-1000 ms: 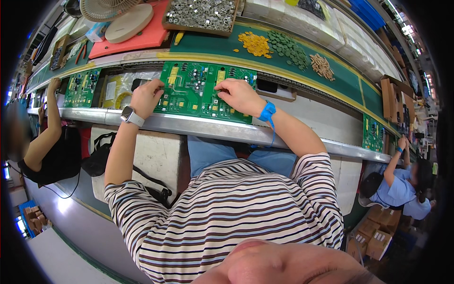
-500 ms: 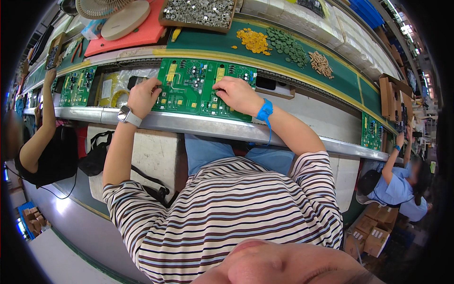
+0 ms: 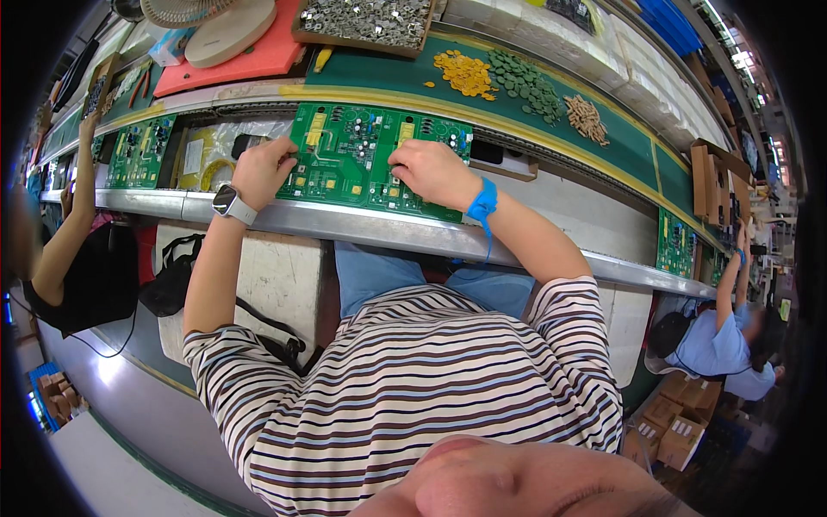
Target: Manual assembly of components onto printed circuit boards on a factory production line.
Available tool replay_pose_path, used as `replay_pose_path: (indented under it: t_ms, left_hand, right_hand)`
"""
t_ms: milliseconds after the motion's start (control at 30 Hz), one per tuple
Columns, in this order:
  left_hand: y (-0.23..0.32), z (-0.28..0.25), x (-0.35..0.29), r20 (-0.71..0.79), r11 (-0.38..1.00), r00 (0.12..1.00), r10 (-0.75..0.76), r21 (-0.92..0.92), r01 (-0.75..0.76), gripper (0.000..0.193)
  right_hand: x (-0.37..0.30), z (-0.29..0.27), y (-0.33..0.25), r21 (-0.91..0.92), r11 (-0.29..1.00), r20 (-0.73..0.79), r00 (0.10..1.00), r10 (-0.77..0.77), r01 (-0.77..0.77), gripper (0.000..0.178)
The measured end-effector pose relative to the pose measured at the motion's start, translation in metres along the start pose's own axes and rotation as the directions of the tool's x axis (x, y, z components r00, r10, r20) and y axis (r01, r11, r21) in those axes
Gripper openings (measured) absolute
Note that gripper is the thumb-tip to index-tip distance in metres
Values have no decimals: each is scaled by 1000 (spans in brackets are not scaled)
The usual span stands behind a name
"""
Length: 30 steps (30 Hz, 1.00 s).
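A green printed circuit board panel (image 3: 355, 153), carrying small components, lies in the conveyor track before me. At the panel's left edge is my left hand (image 3: 263, 175), its fingers curled and thumb and fingertips together; whether something is between them cannot be made out. My right hand (image 3: 433, 172) bends over the right half of the panel with its fingers closed, and the fingertips hide what they pinch or press. A watch (image 3: 226, 202) is on my left wrist, and a blue wrist strap (image 3: 483, 200) with a cord is on my right.
Behind the track lie piles of yellow discs (image 3: 465, 74), green discs (image 3: 527, 84) and tan cylindrical parts (image 3: 587, 119). A box of metal parts (image 3: 365, 21) stands beside red foam (image 3: 230, 69). A metal rail (image 3: 345, 219) runs in front. Co-workers sit at both sides.
The circuit board panel appears slightly farther right. My hands keep nearly the same places and poses. The co-worker on the right has reached farther up toward the line.
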<state>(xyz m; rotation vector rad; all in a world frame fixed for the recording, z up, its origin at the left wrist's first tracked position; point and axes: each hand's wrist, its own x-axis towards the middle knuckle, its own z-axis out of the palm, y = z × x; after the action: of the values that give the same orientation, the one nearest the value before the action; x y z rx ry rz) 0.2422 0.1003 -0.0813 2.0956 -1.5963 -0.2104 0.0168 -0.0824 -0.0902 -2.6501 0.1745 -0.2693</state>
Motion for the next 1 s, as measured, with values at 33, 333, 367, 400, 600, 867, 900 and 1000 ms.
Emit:
replay_pose_path:
  t_ms: [33,333,367,400,600,867,900,1000]
  left_hand:
    - [1,-1,0,5,1000,1000,-2,-1,2,15]
    - [-3,0,0,21,1000,1000,-12,-22,12,16]
    - [-3,1,0,23,999,999,-22,-30,23,16]
    - [-4,1,1,24,999,999,-24,-26,24,16]
    - [-2,0,2,40,998,999,-36,-44,38,16]
    - [2,0,2,55,999,998,-33,10,32,16]
    - [3,1,2,55,1000,998,-22,6,22,16]
    - [3,3,-1,31,999,999,21,45,-23,14]
  right_hand:
    - [0,-1,1,17,1000,15,1000,-10,9,13]
    - [2,-4,4,70,997,36,999,-31,28,14]
    - [1,-5,5,73,997,35,999,-34,32,14]
    - [1,-5,6,79,996,40,999,-37,33,14]
    - [1,-2,2,50,998,26,999,-39,38,12]
    - [0,-6,-1,-141,984,89,992,-93,105,12]
    - [0,-12,-1,-78,993,71,994,-78,84,14]
    - [1,-34,19,-71,996,-67,996,-57,53,22]
